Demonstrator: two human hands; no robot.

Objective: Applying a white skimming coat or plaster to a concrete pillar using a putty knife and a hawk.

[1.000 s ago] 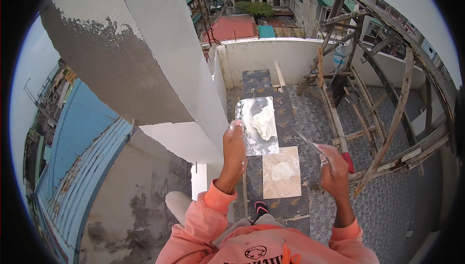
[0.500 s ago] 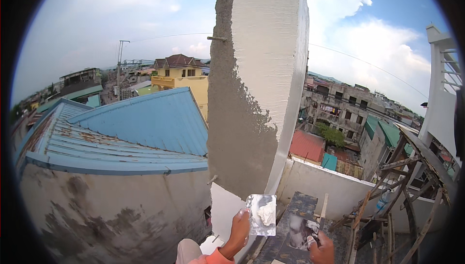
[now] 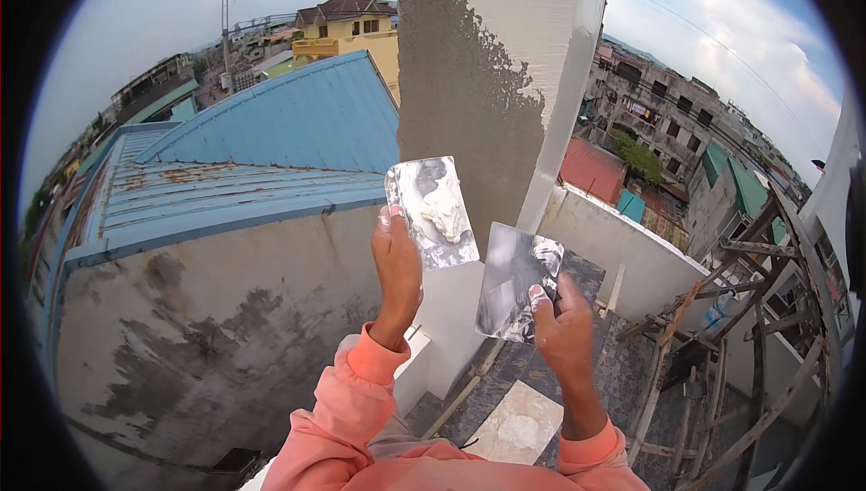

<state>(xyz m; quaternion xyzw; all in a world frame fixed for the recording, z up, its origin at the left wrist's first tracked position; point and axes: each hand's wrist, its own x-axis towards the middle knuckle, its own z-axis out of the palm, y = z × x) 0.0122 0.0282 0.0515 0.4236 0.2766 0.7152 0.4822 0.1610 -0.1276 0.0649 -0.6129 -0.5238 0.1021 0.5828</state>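
Observation:
My left hand (image 3: 397,266) grips a flat metal scraper (image 3: 456,252) by its left edge, tilted slightly, with a lump of white putty (image 3: 443,208) on its face. In my right hand (image 3: 566,329) is a second flat metal scraper (image 3: 507,285), smeared with white along its right and lower parts, the thumb pressed on its face. The two scrapers are close together but apart. Behind them stands a tall concrete column (image 3: 469,121), bare grey at the left and lower part and coated white at the upper right.
A blue metal roof (image 3: 289,121) and stained wall (image 3: 216,338) lie to the left. Dark boards (image 3: 577,279) and a pale tile piece (image 3: 516,423) are below. Wooden scaffolding (image 3: 722,347) stands at the right, by a low white wall (image 3: 622,238).
My view has tipped downward. Both hands have come higher in the picture with their scrapers, and the right scraper has moved left, closer to the left one.

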